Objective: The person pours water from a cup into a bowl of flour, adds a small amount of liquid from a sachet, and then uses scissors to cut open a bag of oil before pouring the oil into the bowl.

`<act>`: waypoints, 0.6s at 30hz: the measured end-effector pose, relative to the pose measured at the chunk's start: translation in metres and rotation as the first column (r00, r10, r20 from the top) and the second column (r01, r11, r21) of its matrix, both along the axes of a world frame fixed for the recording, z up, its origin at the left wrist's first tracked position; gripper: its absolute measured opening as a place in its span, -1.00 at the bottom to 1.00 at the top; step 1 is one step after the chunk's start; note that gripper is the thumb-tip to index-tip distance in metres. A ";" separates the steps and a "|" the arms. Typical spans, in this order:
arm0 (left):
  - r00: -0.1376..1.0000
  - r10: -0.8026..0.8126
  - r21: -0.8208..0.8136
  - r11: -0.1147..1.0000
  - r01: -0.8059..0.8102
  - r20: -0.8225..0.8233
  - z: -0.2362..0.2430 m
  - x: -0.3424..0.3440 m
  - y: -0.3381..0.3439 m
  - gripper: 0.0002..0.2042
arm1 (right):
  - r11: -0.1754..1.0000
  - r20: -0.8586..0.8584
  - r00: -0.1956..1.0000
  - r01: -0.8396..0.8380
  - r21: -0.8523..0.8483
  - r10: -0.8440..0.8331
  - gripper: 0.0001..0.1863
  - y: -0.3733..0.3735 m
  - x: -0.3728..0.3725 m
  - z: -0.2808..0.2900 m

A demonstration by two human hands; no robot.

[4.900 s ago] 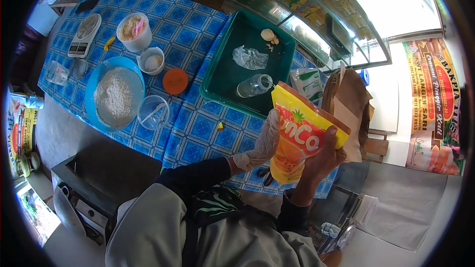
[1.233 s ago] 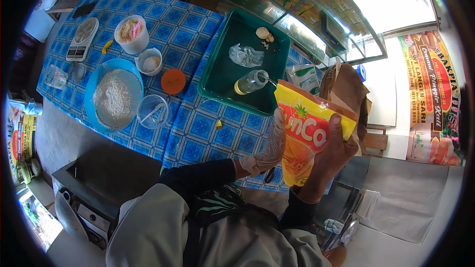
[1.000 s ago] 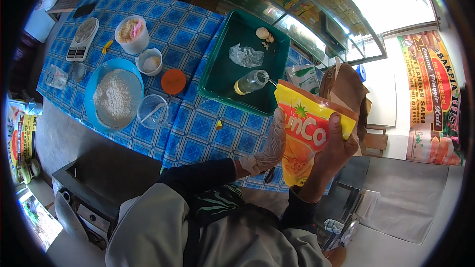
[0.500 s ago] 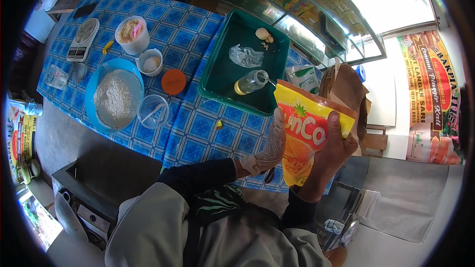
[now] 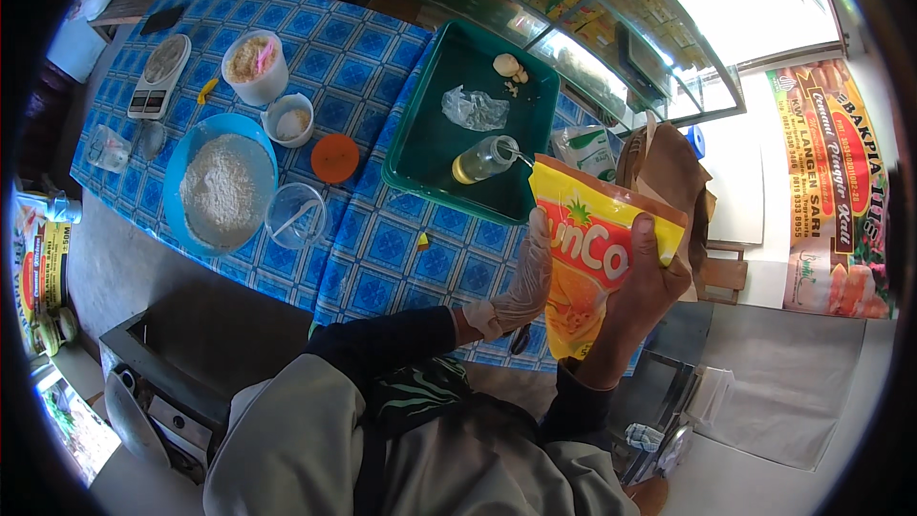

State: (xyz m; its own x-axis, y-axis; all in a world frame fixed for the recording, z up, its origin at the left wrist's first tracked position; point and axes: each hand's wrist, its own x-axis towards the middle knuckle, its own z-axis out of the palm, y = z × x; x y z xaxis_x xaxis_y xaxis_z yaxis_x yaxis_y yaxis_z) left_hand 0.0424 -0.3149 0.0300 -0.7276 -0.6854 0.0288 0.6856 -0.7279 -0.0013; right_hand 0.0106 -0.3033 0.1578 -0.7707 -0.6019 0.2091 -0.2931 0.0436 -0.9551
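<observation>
Between my two hands is a yellow and orange cooking oil pouch (image 5: pixel 585 272), its cut corner tipped toward a glass jar (image 5: pixel 485 161). A thin stream runs from that corner to the jar's mouth. The jar leans on its side in a green tray (image 5: pixel 406 172) with yellow oil inside. My left hand (image 5: pixel 523 277), in a clear plastic glove, is closed on the pouch's left edge. My bare right hand (image 5: pixel 650 277) grips the right side, thumb on the front; its other fingers are hidden behind. A crumpled plastic bag (image 5: pixel 476 108) and pale lumps (image 5: pixel 508 66) share the tray.
To the left on the blue checked tablecloth stand a blue basin (image 5: pixel 175 177) of flour, a clear cup (image 5: pixel 299 217), an orange lid (image 5: pixel 335 159), white tubs and a kitchen scale (image 5: pixel 153 96). A brown paper bag (image 5: pixel 659 167) and a glass display case (image 5: pixel 611 48) are beyond the pouch.
</observation>
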 end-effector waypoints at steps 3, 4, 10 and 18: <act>1.000 -0.015 0.015 1.000 0.015 -0.024 -0.002 -0.002 0.000 -0.18 | 1.000 0.004 1.000 0.001 -0.004 -0.001 -0.68 -0.001 0.000 0.000; 1.000 -0.016 0.015 1.000 0.016 -0.024 -0.002 -0.002 0.001 -0.18 | 1.000 0.012 1.000 -0.005 -0.007 0.005 -0.68 -0.001 0.000 0.000; 0.994 0.105 -0.031 0.994 -0.104 0.022 -0.010 -0.013 0.004 -0.18 | 1.000 -0.004 1.000 -0.010 0.017 0.010 -0.69 0.000 -0.002 -0.001; 0.996 0.088 -0.011 0.996 -0.088 0.006 -0.010 -0.013 0.005 -0.21 | 1.000 -0.011 1.000 -0.003 0.024 0.004 -0.68 -0.001 0.000 0.001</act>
State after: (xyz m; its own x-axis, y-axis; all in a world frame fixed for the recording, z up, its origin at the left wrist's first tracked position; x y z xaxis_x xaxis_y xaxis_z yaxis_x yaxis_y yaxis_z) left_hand 0.0292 -0.3102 0.0198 -0.6650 -0.7462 0.0324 0.7468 -0.6650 0.0110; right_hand 0.0101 -0.3038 0.1587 -0.7664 -0.6095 0.2026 -0.3036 0.0659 -0.9505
